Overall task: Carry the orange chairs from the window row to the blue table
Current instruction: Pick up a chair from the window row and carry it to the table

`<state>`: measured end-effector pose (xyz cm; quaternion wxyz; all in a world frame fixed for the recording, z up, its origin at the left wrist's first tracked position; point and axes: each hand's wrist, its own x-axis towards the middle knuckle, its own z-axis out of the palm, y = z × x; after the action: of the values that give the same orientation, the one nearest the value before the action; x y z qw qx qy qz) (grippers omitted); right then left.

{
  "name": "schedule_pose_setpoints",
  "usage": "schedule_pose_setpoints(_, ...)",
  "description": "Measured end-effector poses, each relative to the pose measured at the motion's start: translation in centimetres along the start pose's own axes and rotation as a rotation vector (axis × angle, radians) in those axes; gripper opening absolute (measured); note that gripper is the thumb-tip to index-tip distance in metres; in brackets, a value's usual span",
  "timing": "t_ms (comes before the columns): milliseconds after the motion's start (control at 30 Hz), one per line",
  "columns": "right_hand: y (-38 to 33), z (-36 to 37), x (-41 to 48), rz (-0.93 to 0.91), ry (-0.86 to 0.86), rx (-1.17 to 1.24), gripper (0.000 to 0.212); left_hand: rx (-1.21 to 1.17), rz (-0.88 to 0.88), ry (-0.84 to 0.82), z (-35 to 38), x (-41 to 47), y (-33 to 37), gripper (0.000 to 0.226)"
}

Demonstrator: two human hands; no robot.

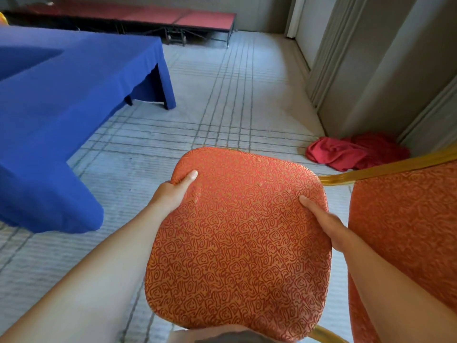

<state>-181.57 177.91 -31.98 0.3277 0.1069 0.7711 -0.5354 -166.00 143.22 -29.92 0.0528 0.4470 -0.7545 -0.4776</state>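
An orange chair (242, 243) with a swirl-patterned seat and gold frame fills the lower middle, its backrest at the right edge. My left hand (173, 191) grips the seat's left side, thumb on top, fingers hidden underneath. My right hand (324, 221) grips the seat's right side the same way. The blue table (61, 107), draped in a blue cloth, stands to the left, its near corner about level with my left forearm.
Pale carpet (235, 95) with dark grid lines stretches ahead. A crumpled red cloth (356, 152) lies on the floor by the grey wall panels (371, 70) at right. A low red-topped stage (148, 14) runs along the far wall.
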Motion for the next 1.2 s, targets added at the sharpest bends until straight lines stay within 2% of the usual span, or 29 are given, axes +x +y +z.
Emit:
schedule_pose_setpoints(100,-3.9,1.3,5.6,-0.012,-0.004,-0.006,0.112,-0.028,-0.015,-0.005,1.3,5.9,1.8,0.093)
schedule_pose_setpoints(300,-15.7,3.1,17.7,-0.032,-0.006,-0.026,0.128,-0.047,0.001,0.037,1.5,19.3,10.2,0.086)
schedule_pose_setpoints(433,-21.8,4.2,23.4,-0.040,-0.053,-0.048,0.133,-0.063,-0.060,0.056,2.3,25.7,13.0,0.086)
schedule_pose_setpoints(667,-28.8,6.8,34.2,0.022,-0.088,-0.038,0.121,-0.063,-0.115,0.050,3.3,37.1,17.6,0.092)
schedule_pose_setpoints(900,-36.0,9.9,48.2,0.088,-0.056,-0.001,0.128,-0.023,-0.094,0.014,5.9,53.1,23.9,0.089)
schedule_pose_setpoints(1200,-54.4,13.6,63.7,-0.008,0.013,0.057,0.121,-0.073,0.008,0.008,4.7,74.4,38.2,0.086)
